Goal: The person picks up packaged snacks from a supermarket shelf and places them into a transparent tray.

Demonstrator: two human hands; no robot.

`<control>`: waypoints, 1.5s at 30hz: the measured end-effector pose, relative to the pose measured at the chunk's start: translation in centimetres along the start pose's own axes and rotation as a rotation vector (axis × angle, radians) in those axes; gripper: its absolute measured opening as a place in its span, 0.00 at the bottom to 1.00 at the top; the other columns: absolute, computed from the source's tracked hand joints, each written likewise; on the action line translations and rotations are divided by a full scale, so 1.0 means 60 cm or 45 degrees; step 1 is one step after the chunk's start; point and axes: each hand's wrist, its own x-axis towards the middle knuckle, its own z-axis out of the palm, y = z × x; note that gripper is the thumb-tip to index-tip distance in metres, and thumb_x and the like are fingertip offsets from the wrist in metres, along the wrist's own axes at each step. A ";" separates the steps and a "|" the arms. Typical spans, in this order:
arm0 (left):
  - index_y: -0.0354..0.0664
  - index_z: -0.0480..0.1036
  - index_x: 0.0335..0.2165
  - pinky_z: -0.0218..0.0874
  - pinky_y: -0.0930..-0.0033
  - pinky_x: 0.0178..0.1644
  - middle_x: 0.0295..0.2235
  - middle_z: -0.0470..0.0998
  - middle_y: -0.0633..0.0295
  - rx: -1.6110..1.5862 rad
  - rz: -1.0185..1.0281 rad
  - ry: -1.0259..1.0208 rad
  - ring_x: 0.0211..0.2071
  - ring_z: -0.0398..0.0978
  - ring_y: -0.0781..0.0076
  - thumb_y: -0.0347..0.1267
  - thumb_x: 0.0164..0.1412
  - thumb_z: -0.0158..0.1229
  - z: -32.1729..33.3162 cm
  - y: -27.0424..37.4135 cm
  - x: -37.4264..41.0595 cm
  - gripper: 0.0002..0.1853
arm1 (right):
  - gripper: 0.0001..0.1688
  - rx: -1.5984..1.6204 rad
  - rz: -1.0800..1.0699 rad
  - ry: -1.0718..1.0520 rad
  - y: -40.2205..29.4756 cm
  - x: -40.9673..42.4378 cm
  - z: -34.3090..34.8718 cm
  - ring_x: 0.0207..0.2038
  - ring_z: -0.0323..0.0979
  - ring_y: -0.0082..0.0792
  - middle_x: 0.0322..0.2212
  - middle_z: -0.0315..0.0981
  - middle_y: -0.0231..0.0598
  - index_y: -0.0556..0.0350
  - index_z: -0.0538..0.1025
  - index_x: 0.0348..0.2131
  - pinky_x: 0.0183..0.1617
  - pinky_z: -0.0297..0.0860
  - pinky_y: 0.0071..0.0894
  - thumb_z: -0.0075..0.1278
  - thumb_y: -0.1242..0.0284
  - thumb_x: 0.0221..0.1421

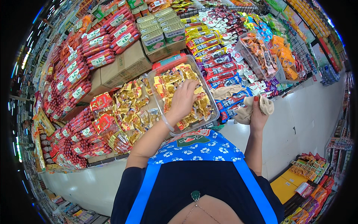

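Observation:
My left hand reaches into a clear plastic tub of small gold-wrapped snack packets. Its bent fingers rest on the packets, and whether they pinch one is hidden. Thumb upward, my right hand grips a bunched beige cloth to the right of the tub. More beige fabric lies across blue sausage packets beside the tub; whether it joins the held cloth is unclear. Loose gold packets cover the display left of the tub.
Pink-red sausage packs with price labels are piled at left. Luncheon meat tins stand on a cardboard box behind the tub. A second clear tub of snacks sits at right. Pale floor borders the display.

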 end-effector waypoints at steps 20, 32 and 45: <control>0.43 0.74 0.26 0.61 0.59 0.39 0.29 0.74 0.60 0.329 -0.559 0.762 0.35 0.70 0.57 0.30 0.51 0.57 -0.102 -0.158 -0.198 0.03 | 0.17 0.157 0.104 -0.275 0.025 -0.013 0.081 0.42 0.66 0.22 0.41 0.68 0.32 0.59 0.69 0.45 0.48 0.65 0.25 0.52 0.72 0.58; 0.40 0.74 0.25 0.65 0.58 0.37 0.28 0.76 0.53 1.013 -1.133 0.266 0.33 0.73 0.55 0.28 0.44 0.52 -0.121 -0.340 -0.372 0.07 | 0.24 0.159 0.255 -0.363 0.032 -0.010 0.134 0.45 0.66 0.26 0.45 0.68 0.36 0.61 0.67 0.50 0.51 0.64 0.28 0.55 0.75 0.54; 0.45 0.70 0.35 0.64 0.54 0.29 0.28 0.72 0.58 0.455 -0.194 0.264 0.29 0.74 0.57 0.36 0.47 0.58 -0.250 -0.015 -0.215 0.14 | 0.38 -0.200 -1.327 -1.529 -0.241 -0.135 0.380 0.50 0.66 0.51 0.40 0.70 0.50 0.62 0.68 0.49 0.59 0.58 0.40 0.50 0.82 0.31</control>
